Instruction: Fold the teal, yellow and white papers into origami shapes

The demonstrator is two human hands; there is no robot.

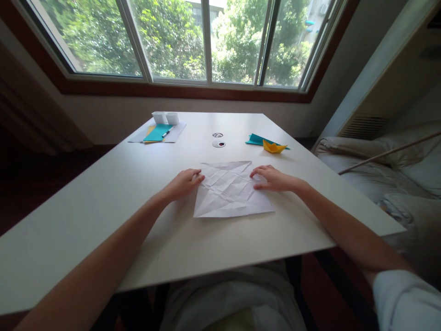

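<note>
A creased white sheet of paper (231, 189) lies flat on the white table (103, 216) in front of me. My left hand (184, 182) rests palm down on the sheet's left edge, fingers bent onto the paper. My right hand (272, 179) presses on the right edge, fingers spread a little. Neither hand lifts the sheet.
At the back left lie a teal sheet (157, 132) with a pen (166, 134) and two white cups (166, 118). A folded yellow paper boat (274, 147) and teal paper (257, 139) sit at the back right. Two small round objects (218, 139) lie mid-table. A couch (389, 179) stands right.
</note>
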